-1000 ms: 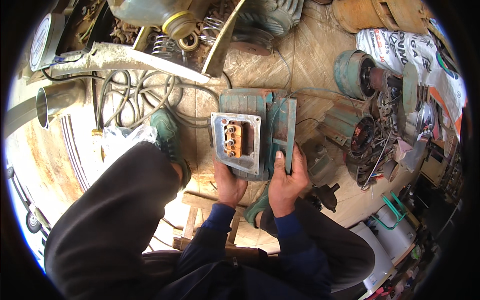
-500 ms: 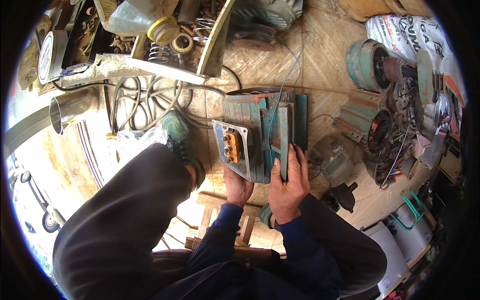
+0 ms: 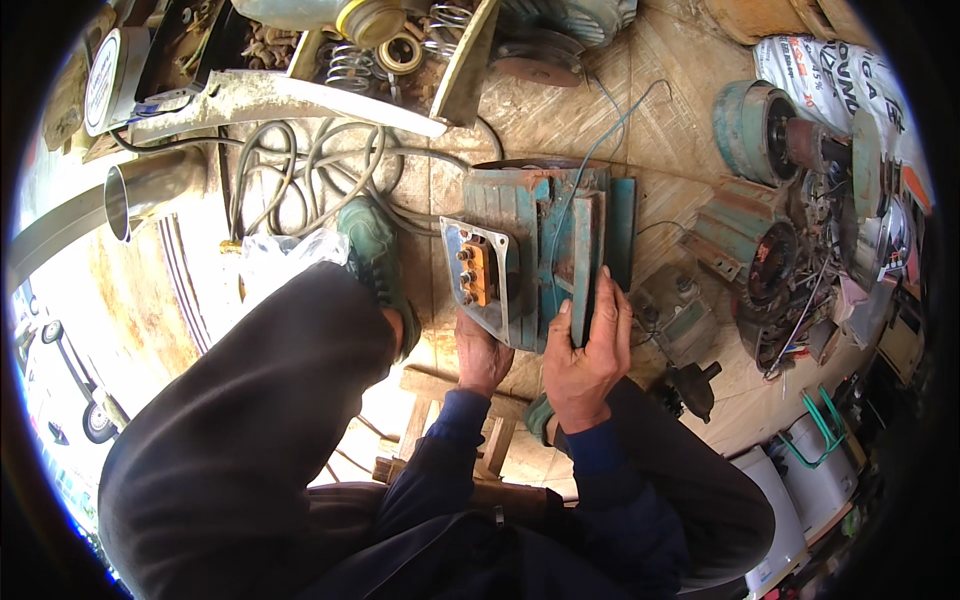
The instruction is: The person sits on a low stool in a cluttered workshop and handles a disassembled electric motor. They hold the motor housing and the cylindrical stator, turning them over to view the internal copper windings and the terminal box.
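A worn teal electric motor housing (image 3: 500,190) lies on the floor before me, ribbed and rust-stained. On its left side is a metal terminal box frame (image 3: 505,300) around an orange terminal block (image 3: 473,272) with several studs. My left hand (image 3: 484,358) holds the housing's near end from below, its fingers partly hidden behind it. My right hand (image 3: 592,355) grips the long mounting foot (image 3: 584,265) on the right side, thumb on the left of it and fingers on the right. A thin blue wire (image 3: 560,215) runs over the housing.
Coiled grey cable (image 3: 290,185) lies left of the motor, near my green shoe (image 3: 370,245). Beyond stands a parts tray (image 3: 330,95) with springs. Motor parts (image 3: 735,235) are piled at right beside a white sack (image 3: 810,80). A wooden stool (image 3: 415,425) is below my arms.
The whole view has shifted, so the scene sits slightly higher and further right. Both hands stay on the motor housing, with little visible change in their hold.
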Action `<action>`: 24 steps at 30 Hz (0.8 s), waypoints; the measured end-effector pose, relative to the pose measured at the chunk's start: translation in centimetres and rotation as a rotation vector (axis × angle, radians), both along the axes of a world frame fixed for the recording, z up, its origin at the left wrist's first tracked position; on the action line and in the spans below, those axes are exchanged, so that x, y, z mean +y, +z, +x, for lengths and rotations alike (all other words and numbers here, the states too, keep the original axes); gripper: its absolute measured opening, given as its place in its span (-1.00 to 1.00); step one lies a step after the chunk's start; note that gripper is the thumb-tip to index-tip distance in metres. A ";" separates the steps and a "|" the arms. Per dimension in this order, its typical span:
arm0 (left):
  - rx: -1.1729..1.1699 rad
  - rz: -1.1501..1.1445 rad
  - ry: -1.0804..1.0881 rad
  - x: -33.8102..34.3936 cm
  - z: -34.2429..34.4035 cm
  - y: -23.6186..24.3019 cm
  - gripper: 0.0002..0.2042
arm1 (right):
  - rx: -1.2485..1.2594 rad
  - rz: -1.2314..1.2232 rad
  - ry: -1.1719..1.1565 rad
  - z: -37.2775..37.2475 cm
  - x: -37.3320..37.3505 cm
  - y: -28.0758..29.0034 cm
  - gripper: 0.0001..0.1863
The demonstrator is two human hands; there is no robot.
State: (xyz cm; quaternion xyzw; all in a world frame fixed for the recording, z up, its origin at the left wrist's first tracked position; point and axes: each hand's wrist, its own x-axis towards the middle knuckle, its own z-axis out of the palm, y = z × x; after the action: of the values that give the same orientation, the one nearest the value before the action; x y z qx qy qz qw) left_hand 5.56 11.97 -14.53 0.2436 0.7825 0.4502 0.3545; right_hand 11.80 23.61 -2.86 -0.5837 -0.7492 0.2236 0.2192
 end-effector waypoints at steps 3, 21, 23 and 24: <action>-0.012 -0.028 -0.026 0.1 -0.2 0.1 -0.47 | -0.030 0.034 0.023 0.0 -0.1 -0.3 -0.38; 0.072 -0.033 -0.007 0.9 1.2 0.8 -0.35 | 0.002 0.008 0.005 1.6 1.2 -0.9 -0.47; 0.106 -0.007 -0.008 1.3 1.2 1.3 -0.35 | 0.014 -0.015 -0.005 1.9 1.2 -0.9 -0.47; 0.099 -0.026 -0.002 1.4 1.3 1.4 -0.35 | 0.014 -0.017 -0.005 2.0 1.3 -0.9 -0.47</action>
State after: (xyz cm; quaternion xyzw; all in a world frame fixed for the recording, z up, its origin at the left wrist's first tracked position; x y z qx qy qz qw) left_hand 6.83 13.37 -13.18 0.2620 0.8046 0.4269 0.3190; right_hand 13.83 24.88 -3.74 -0.5859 -0.7443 0.2332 0.2200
